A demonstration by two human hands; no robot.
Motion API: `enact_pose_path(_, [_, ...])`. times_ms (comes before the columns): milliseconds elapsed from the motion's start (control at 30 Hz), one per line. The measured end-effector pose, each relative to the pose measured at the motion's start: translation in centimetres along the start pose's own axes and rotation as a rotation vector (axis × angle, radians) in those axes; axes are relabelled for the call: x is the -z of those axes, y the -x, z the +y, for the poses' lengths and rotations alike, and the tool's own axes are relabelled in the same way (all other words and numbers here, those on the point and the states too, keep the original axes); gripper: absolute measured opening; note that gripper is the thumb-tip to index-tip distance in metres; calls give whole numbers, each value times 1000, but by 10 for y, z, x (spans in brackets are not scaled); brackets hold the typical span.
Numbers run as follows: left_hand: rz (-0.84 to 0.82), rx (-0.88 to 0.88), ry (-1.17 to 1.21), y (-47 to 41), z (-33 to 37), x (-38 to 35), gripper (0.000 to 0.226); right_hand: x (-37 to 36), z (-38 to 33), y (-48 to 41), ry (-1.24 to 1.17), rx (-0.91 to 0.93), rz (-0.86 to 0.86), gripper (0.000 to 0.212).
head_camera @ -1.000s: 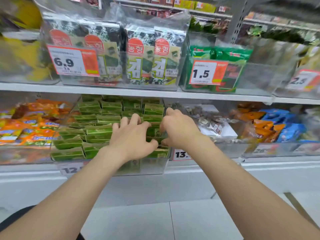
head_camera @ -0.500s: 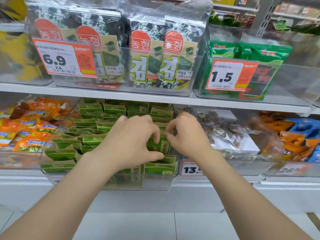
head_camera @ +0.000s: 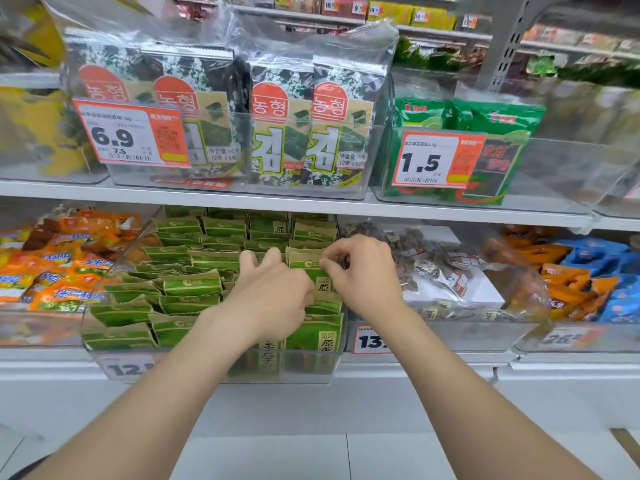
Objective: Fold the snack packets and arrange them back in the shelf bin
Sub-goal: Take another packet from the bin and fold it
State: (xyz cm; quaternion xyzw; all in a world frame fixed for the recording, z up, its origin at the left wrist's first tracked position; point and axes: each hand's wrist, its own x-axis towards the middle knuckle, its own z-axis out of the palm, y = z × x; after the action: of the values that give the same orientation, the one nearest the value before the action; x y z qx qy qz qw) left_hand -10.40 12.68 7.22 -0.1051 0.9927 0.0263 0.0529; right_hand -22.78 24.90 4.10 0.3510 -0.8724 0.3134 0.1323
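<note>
A price tag on the clear bin of the upper shelf says 6.9, with a small 7.5 under it. Behind it stand seaweed packs with white Korean letters on red patches, a big white 김, and a small label that says 16 and (2克×8包). The orange tag in front of the green bags says 1.5. On the lower shelf, the green packets show the sign 原. Below them, the first tag starts with 12 and the second tag starts with 13; the rest of each is hidden. A blurry tag farther right looks like 26. Tiny tags high up say 9 and 14.
</note>
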Motion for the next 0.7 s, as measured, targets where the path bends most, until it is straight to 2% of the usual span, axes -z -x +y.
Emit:
enact_pose_path(133, [-16,38,182,-8,-8,5,41,2,-2,-7,-46,-67,-12,5])
enact_pose_path(233, [-21,55,195,-14,-13,4,43,4,0,-14,-73,-99,-68,8])
enact_pose_path(367, [131,99,138,-11,-6,0,30,14,0,-9,-22,-37,-148,6])
enact_pose_path(467, [147,71,195,-4,-6,3,38,22,-5,0,1,69,-59,4])
enact_pose_path(600, [82,18,285,19,-8,5,56,37,-14,12,-132,210,115,5])
enact_pose_path(700, [158,-7,301,33,-7,5,39,54,-24,22,-202,248,314,3])
